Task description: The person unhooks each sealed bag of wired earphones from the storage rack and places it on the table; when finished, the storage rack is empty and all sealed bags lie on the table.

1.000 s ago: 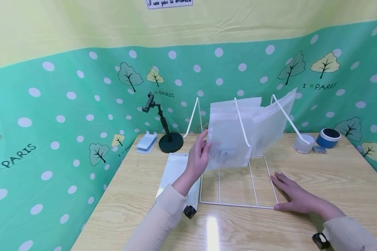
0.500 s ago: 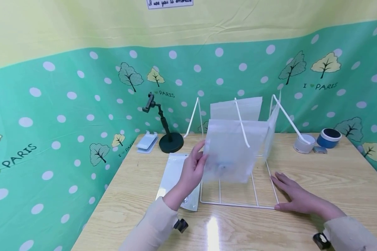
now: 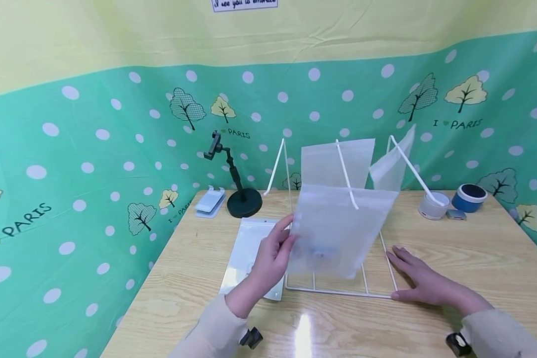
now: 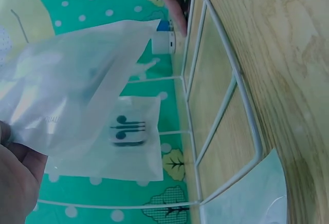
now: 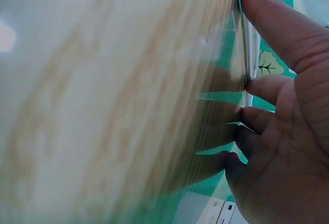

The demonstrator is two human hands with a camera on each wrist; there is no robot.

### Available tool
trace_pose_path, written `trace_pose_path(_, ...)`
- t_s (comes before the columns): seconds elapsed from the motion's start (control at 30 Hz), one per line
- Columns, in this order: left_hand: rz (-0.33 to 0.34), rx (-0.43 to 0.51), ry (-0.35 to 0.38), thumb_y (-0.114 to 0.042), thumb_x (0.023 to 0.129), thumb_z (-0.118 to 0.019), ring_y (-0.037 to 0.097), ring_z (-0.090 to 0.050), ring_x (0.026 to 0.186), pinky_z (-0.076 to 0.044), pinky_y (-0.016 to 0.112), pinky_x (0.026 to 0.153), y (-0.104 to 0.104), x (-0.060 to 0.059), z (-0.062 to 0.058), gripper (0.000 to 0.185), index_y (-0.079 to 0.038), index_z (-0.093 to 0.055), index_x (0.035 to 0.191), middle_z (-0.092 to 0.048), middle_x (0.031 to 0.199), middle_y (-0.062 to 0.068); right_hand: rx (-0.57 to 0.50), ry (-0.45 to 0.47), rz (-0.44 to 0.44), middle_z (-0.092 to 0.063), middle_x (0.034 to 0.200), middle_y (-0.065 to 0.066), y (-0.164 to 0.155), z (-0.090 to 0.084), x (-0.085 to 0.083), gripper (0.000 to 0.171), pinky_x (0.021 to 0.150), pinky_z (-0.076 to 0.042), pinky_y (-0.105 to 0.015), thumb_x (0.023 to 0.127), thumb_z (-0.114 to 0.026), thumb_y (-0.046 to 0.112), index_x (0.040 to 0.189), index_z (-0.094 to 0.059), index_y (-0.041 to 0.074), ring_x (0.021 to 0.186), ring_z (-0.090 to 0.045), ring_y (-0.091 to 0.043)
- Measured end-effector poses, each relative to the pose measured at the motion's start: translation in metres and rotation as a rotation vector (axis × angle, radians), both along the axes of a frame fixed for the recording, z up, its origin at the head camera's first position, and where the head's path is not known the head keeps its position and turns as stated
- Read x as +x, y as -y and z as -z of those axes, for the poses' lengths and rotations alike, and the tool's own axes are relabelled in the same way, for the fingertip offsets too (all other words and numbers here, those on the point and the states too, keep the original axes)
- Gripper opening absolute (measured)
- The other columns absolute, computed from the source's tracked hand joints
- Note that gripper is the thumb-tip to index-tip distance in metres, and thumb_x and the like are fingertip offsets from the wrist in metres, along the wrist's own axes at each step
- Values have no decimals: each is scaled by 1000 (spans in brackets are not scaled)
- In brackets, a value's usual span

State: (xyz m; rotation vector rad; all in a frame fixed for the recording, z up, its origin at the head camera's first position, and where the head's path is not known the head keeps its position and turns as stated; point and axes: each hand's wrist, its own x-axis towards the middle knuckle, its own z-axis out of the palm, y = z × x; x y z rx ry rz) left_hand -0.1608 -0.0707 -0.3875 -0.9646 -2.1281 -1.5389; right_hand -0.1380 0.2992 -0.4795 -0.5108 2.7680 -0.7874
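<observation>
My left hand [image 3: 270, 251] pinches the left edge of a frosted white plastic bag [image 3: 335, 233], which hangs low in front of a white wire display rack [image 3: 340, 293]. In the left wrist view this bag [image 4: 61, 90] fills the upper left. A second frosted bag [image 3: 337, 156] hangs on the rack's middle prong, and in the left wrist view an earphone picture shows on a bag [image 4: 136, 154] behind. Another bag [image 3: 391, 166] hangs tilted at the right prong. My right hand [image 3: 422, 281] lies spread on the table, fingers and thumb at the rack base's right side.
A flat silvery pouch [image 3: 250, 248] lies left of the rack. Behind it stand a black phone stand [image 3: 243, 202] and a pale blue folding holder [image 3: 210, 200]. At the back right are a white round container [image 3: 432, 208], a blue jar [image 3: 469, 199] and a small grey-blue box [image 3: 456, 214].
My left hand has drawn the pinched bag down and toward me, off the middle prong's bags. The bag at the right prong has swung about. My right hand has stayed put.
</observation>
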Motion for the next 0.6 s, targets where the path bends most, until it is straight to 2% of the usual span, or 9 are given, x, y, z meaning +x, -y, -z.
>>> trace_pose_path(0.07, 13, 7, -21, 15, 92, -51, 5, -32, 48, -32, 21, 44, 2, 0, 6, 46, -1, -42, 134, -68, 79, 18, 0, 5, 3, -18, 153, -33, 0, 1, 0, 100, 103, -22, -73, 77, -75, 54, 149, -34, 0, 136, -17, -57)
trace_pose_path(0.2, 47, 22, -66, 13, 93, -52, 8, -36, 48, -34, 21, 43, 5, 4, 9, 47, -4, -42, 135, -69, 82, 17, -3, 0, 4, -18, 154, -33, 0, 1, 0, 100, 103, -21, -73, 76, -75, 54, 149, -34, 0, 136, -17, -57)
trace_pose_path(0.33, 70, 25, -68, 11, 94, -52, 13, -47, 52, -38, 21, 46, 8, 9, 7, 46, -7, -44, 136, -72, 90, 18, -9, -5, -5, -18, 153, -34, -1, 2, 0, 100, 102, -21, -73, 76, -76, 53, 149, -35, -1, 136, -17, -58)
trace_pose_path(0.43, 79, 23, -78, 12, 94, -52, 17, -62, 65, -46, 22, 52, 10, 13, 4, 48, -9, -45, 136, -72, 98, 20, -9, 1, -5, -18, 154, -34, -1, 2, 0, 100, 102, -21, -74, 76, -76, 53, 149, -34, -1, 136, -17, -58)
trace_pose_path(0.6, 91, 23, -117, 17, 90, -53, 18, -66, 74, -50, 24, 56, 14, 20, -1, 56, -10, -45, 138, -69, 106, 23, -9, 9, 7, -17, 154, -33, 0, 1, 0, 100, 102, -20, -74, 76, -75, 53, 150, -34, 0, 136, -16, -57)
